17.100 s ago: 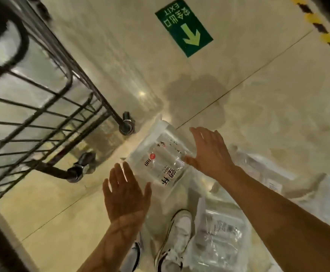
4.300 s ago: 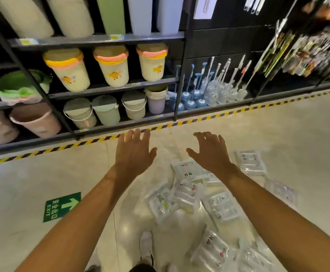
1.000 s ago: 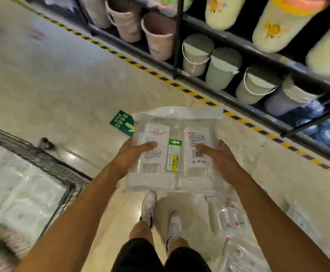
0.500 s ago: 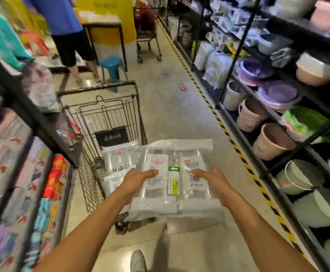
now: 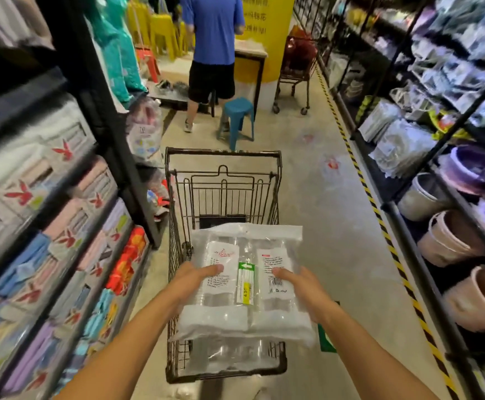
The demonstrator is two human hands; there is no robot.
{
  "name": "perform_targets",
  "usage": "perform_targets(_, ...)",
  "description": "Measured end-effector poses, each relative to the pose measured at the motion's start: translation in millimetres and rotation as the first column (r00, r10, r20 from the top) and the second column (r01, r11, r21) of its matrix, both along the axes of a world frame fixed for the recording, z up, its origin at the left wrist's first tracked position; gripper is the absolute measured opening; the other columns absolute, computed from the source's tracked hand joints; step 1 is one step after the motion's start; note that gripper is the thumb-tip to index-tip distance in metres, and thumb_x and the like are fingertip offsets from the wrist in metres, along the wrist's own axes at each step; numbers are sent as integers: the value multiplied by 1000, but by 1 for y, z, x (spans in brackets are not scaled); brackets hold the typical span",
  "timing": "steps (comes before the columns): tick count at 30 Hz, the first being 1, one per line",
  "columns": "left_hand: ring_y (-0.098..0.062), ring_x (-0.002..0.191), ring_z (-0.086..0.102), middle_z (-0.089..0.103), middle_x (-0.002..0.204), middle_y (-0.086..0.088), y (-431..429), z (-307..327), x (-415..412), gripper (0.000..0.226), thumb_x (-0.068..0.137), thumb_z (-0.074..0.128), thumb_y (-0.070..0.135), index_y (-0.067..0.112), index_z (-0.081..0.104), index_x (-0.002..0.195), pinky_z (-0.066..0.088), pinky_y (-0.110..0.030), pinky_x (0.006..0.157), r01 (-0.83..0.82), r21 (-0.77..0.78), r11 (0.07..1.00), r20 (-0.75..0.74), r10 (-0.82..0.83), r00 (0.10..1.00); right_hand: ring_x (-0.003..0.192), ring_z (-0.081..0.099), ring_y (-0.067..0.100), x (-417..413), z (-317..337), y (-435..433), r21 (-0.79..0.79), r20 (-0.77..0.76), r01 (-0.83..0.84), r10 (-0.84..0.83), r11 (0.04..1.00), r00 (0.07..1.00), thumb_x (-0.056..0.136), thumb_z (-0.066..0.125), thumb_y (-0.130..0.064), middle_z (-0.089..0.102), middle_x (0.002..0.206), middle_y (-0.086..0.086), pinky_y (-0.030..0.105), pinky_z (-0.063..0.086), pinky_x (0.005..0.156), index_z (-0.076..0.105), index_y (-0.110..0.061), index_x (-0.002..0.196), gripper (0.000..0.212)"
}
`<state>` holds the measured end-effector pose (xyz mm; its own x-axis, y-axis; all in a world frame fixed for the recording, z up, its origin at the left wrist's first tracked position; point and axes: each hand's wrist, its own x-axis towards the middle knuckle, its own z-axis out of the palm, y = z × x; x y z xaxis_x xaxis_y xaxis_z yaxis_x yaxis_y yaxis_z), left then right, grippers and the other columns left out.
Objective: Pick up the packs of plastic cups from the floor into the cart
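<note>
my left hand (image 5: 195,277) and right hand (image 5: 296,281) are each clamped on a side edge of one pack of plastic cups (image 5: 245,284), thumbs lying on its top face, fingers hidden underneath. the pack is flat, label side up, with a green and yellow sticker down its middle, and it hangs over the near end of the cart (image 5: 224,174), above the basket and not yet resting on anything.

what has changed: a second ago i was holding this same pack over my feet, with the floor and the bucket shelves in front of me and the cart only a blur at my left. half a second ago the cart had swung into view but sat off to my left. now it is square ahead of me and the pack is directly over it. so the carry is done and what remains, i judge, is to lower and let go.

under the pack i can make out more clear packaging in the basket, so it will likely land on other packs and may slide; i would set it down rather than drop it.

further out, shelves (image 5: 48,226) of folded goods line my left, tubs (image 5: 452,241) and bagged ware my right. up the aisle a person in a blue shirt (image 5: 212,30) stands by a teal stool (image 5: 238,114) and a second cart (image 5: 293,73), well apart from mine. no packs on the floor show from here.
</note>
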<state>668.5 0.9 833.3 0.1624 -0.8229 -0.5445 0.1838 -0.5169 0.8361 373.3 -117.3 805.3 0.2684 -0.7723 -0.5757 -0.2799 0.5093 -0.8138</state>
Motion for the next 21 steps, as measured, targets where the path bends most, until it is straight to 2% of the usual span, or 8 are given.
perform_targets(3, -29, 103, 80, 80, 116, -6, -28, -12, 21, 71, 73, 93, 44, 13, 66, 131, 63, -53, 95, -45, 40, 998, 30, 44, 999, 115, 77, 34, 29, 7, -31, 8, 22, -72, 72, 997, 997, 63, 101, -58, 80, 125, 6, 64, 59, 102, 60, -25, 143, 96)
perform_targets(6, -33, 105, 79, 79, 122, -9, -52, -29, 36, 88, 67, 100, 42, 14, 60, 140, 64, -57, 89, -105, 60, 993, -13, 106, 994, 103, 82, 30, 50, 12, -59, 3, 38, -142, 141, 990, 989, 92, 85, -29, 83, 114, 8, 49, 68, 85, 67, -18, 133, 46)
perform_targets(8, -33, 106, 79, 79, 124, -9, -70, -43, 42, 83, 69, 100, 36, 19, 60, 140, 65, -58, 88, -153, 62, 986, -32, 155, 987, 103, 82, 29, 58, 2, -82, -6, 21, -178, 178, 984, 984, 98, 79, -22, 83, 114, 9, 45, 68, 82, 70, -14, 132, 35)
perform_targets(14, -21, 105, 79, 78, 123, 0, -118, -120, 62, 71, 74, 94, 43, 27, 64, 136, 65, -41, 78, -217, 61, 974, 18, 216, 976, 112, 79, 30, 88, -75, -138, -58, -50, -263, 261, 963, 964, 97, 79, -24, 81, 122, 9, 55, 60, 103, 69, -10, 134, 40)
perform_targets(16, -25, 102, 80, 80, 119, -5, -132, -151, 69, 55, 81, 90, 34, 23, 68, 131, 66, -44, 81, -233, 71, 970, 2, 234, 972, 107, 81, 32, 98, -122, -158, -54, -74, -279, 275, 959, 959, 92, 85, -33, 81, 119, 11, 56, 62, 99, 68, -6, 135, 53)
perform_targets(18, -29, 100, 81, 82, 114, -10, -144, -184, 75, 47, 85, 87, 27, 15, 72, 128, 64, -53, 92, -245, 89, 965, -6, 246, 969, 99, 82, 29, 109, -155, -173, -26, -125, -235, 230, 972, 965, 75, 95, -57, 81, 116, 10, 55, 66, 90, 57, -2, 141, 94)
perform_targets(19, -31, 100, 81, 82, 112, -11, -151, -199, 78, 46, 86, 87, 26, 13, 73, 128, 63, -56, 94, -255, 102, 962, -9, 257, 966, 95, 82, 26, 115, -168, -178, -35, -147, -221, 214, 975, 966, 71, 95, -64, 79, 114, 8, 51, 68, 84, 53, -2, 141, 102)
perform_targets(21, -31, 98, 81, 82, 110, -11, -162, -231, 83, 44, 87, 86, 25, 11, 73, 127, 64, -52, 90, -269, 122, 956, -7, 271, 962, 89, 75, 18, 129, -182, -184, -77, -199, -210, 191, 975, 961, 86, 89, -50, 70, 109, 1, 35, 63, 74, 48, -6, 134, 78)
